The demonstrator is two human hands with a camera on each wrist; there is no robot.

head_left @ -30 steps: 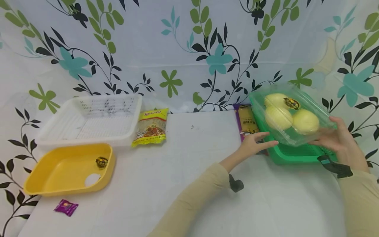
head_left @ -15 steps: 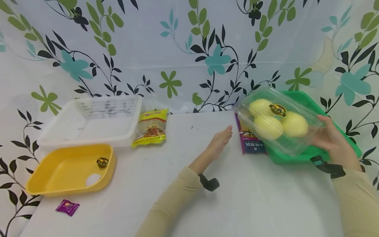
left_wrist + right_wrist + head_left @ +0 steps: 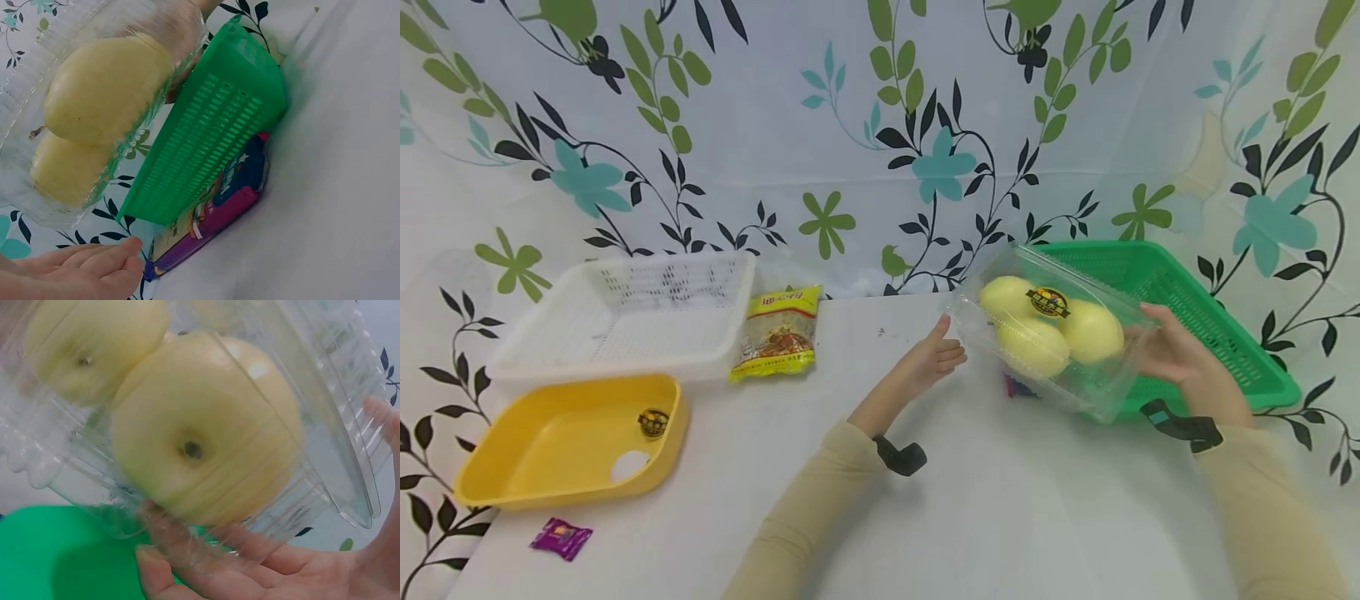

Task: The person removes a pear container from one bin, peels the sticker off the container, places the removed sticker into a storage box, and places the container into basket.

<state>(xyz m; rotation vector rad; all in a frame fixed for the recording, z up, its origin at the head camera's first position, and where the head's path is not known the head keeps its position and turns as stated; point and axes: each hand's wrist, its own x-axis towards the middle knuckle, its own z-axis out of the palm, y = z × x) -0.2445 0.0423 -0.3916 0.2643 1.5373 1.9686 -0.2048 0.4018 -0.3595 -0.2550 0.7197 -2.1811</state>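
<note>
A clear plastic clamshell box [image 3: 1075, 392] holds three round, pale yellow fruits [image 3: 1033, 348], with a dark round label on its lid. My right hand [image 3: 1180, 354] grips the box at its right end, fingers spread beneath it in the right wrist view [image 3: 244, 569]. The box is tilted and raised, overlapping the left part of a green slotted basket [image 3: 1232, 350]. My left hand [image 3: 928, 362] is just off the box's left end, holding nothing, its fingers extended in the left wrist view [image 3: 94, 269].
A purple and dark blue packet [image 3: 234, 187] lies against the basket, mostly hidden behind the box in the head view. Leftward are a yellow noodle-like packet [image 3: 778, 333], a white basket [image 3: 617, 367], a yellow tray [image 3: 512, 467] and a small purple wrapped sweet [image 3: 561, 538].
The box of fruit has moved left from over the basket, carried by my right hand. My left hand drew back leftward from beside the basket. The green basket shows more now.
</note>
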